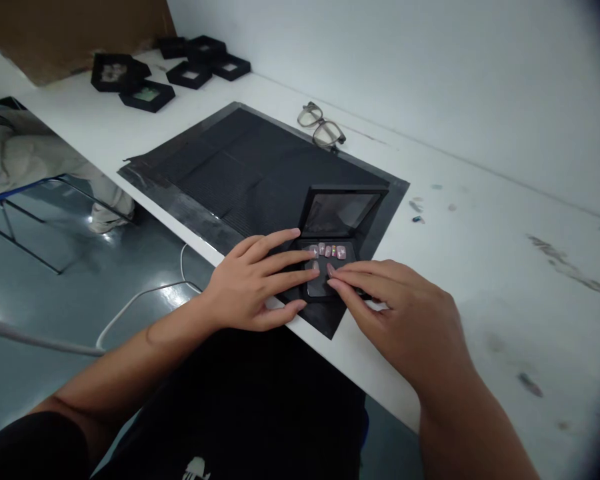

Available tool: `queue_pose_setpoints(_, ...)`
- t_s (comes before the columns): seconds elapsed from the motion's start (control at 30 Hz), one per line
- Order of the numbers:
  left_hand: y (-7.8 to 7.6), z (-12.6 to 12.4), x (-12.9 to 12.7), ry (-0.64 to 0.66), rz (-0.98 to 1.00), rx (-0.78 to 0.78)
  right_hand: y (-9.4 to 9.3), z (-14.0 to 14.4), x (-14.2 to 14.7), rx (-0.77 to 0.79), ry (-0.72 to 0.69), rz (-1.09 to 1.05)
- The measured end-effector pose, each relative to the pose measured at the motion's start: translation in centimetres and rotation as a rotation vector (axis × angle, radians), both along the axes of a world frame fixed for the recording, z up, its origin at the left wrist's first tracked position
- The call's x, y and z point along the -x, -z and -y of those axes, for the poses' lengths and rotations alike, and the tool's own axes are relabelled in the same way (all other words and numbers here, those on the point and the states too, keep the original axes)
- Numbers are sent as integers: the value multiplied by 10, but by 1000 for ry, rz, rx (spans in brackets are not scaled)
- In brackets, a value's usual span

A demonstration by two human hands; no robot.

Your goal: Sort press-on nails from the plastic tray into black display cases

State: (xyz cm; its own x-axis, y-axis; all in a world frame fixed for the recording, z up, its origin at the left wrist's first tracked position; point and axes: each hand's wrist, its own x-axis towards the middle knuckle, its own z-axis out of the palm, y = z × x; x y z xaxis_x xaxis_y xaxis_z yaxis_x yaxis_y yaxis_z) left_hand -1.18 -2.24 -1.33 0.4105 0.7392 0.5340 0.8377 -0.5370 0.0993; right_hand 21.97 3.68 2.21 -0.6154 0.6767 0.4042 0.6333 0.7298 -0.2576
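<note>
A small black display box (320, 289) lies on a black mat, its windowed lid (337, 212) tilted up. Inside, a row of decorated pink press-on nails (329, 251) runs along the back. My left hand (247, 283) rests over the box's left side with fingers spread. Its middle fingertips touch or hover by the nails at the left, one a pale nail (315, 266). Between thumb and fingertips, my right hand (405, 310) pinches a pinkish press-on nail (331, 270) just above the box's inner surface; whether it touches is unclear.
The black mat (260, 167) covers much of the white table (460, 267). Eyeglasses (321, 125) lie at its far edge. Several black boxes (190, 73) sit at the back left. Small bits (417, 219) lie to the right. At left, a person's leg (110, 200) shows beside a chair.
</note>
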Motion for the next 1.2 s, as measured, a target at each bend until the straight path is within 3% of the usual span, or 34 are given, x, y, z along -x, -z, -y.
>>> queue_pose_setpoints(0.27,2,1,0,-8,3,-11,4,0,4,-27,-2,-8)
queue_pose_setpoints(0.43,1,1,0,-5,8,-8,1,-2,-1,165,10,-28)
queue_pose_setpoints(0.57,0,1,0,-3,10,-7,0,-5,-2,223,14,-17)
queue_pose_setpoints(1.07,1,0,1,26,-3,-20,1,-2,7,104,32,-11)
queue_pose_setpoints(1.2,-1,1,-1,13,10,-6,-1,0,8,147,28,-38)
